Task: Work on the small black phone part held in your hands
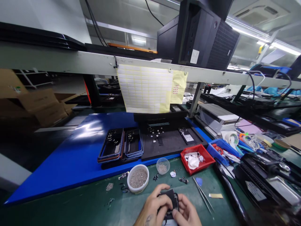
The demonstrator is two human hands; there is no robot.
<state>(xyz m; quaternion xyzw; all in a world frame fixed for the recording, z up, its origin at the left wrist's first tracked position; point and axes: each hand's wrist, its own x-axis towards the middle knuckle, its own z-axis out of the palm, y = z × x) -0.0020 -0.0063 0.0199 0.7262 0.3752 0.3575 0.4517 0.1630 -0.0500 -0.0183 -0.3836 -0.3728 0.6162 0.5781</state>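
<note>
At the bottom edge of the view both my hands grip one small black part [171,201] over the green mat [89,207]. My left hand [155,205] wraps its fingers over the part's left side. My right hand [188,212] pinches the right side with thumb and fingers. Just beyond them stand a white bowl of tiny screws [138,178] and a small clear cup [163,165]. Metal tweezers [203,196] lie to the right of my hands. Small loose black parts [183,180] lie scattered between.
Two stacks of phone frames [121,145] rest on a blue board [70,157], beside a black fixture tray [169,139]. A red bin [198,158] holds white scraps. A sheet of white labels [144,89] hangs from the shelf. Tools and cables crowd the right side.
</note>
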